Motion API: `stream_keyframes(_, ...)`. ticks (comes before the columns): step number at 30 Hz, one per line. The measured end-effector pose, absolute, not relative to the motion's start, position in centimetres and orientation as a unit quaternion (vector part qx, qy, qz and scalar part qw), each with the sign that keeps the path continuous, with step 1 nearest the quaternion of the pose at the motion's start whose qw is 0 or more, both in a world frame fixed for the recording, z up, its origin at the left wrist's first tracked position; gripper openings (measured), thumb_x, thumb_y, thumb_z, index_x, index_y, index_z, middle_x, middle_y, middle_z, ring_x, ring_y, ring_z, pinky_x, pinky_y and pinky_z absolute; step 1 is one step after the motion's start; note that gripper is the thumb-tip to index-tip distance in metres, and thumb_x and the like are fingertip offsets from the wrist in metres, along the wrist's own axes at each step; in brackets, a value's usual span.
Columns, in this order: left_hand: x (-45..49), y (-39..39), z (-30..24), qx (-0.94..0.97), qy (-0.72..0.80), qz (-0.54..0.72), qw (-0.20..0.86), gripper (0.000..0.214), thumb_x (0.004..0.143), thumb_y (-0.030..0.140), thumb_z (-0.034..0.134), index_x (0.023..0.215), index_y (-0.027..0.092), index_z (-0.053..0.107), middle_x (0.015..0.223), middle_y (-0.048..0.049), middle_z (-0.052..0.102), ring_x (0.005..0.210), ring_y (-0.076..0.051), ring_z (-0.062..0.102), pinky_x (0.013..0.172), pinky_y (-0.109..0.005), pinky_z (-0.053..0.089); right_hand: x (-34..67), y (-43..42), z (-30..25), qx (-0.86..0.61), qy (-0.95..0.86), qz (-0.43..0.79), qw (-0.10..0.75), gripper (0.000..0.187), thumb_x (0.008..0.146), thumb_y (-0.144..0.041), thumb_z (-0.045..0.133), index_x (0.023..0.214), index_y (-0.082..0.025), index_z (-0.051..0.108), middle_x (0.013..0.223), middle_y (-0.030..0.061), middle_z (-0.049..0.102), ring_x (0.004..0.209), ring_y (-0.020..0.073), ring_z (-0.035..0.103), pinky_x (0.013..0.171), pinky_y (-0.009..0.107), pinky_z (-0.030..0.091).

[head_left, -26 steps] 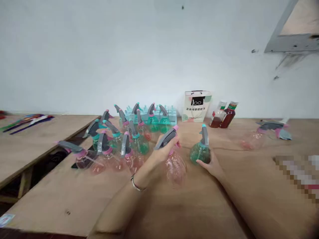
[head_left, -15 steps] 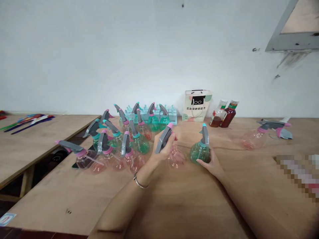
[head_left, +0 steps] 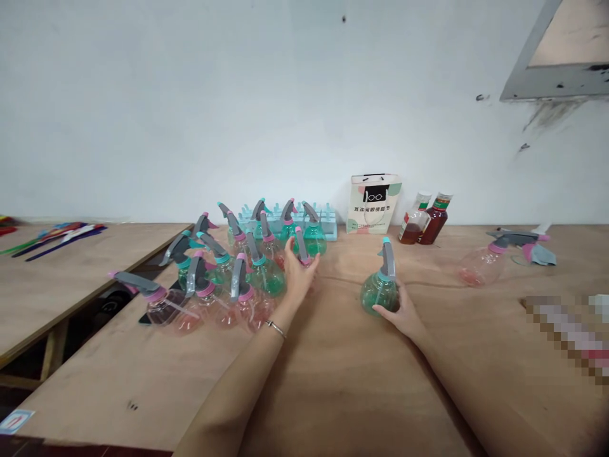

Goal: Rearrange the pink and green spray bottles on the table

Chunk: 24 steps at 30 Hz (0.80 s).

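The left hand (head_left: 299, 279) is half open, bent around a spray bottle with a grey top and pink neck ring (head_left: 301, 244); I cannot tell how tightly it grips. That bottle is just beside a bunch of pink and green see-through spray bottles (head_left: 259, 274). The right hand (head_left: 403, 311) is curled around the side of a round, see-through green plastic spray bottle (head_left: 377, 296), upright on the brown wooden table (head_left: 342, 374).

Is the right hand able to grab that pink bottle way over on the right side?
Probably yes, but the right hand is holding a green bottle and would likely have to let go first. Nothing seems to stand between that hand and the pink bottle.
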State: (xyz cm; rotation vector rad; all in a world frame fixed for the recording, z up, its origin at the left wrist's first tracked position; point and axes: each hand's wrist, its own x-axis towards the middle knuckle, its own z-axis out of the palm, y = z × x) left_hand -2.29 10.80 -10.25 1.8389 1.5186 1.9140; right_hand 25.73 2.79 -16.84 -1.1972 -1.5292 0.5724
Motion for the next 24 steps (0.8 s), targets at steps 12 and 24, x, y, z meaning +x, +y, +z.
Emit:
stream_keyframes(12,-1.6,11.4,-15.3,0.644,0.625,0.436,-0.069,0.08,0.1,0.05,0.03,0.158,0.0,0.009,0.164,-0.0331,0.012,0.156,-0.04,0.006,0.121,-0.067,0.011,25.9,2.9,-17.4,-0.51,-0.641,0.24,0.52,0.081,0.07,-0.052,0.08,0.138,-0.026,0.044,0.14,0.0139,0.057,0.133,0.0352,0.054,0.114,0.058,0.041)
stream_keyframes(24,5.0,3.0,-9.8,0.759,0.349,0.516,0.191,0.136,0.06,0.061,0.084,0.16,0.024,-0.002,0.158,-0.0247,0.035,0.148,-0.04,0.034,0.119,-0.063,0.027,27.6,2.0,-16.5,-0.418,-0.786,0.18,0.418,0.087,0.082,-0.059,0.067,0.153,-0.029,0.028,0.164,0.0116,0.029,0.153,0.0392,0.023,0.124,0.061,0.021)
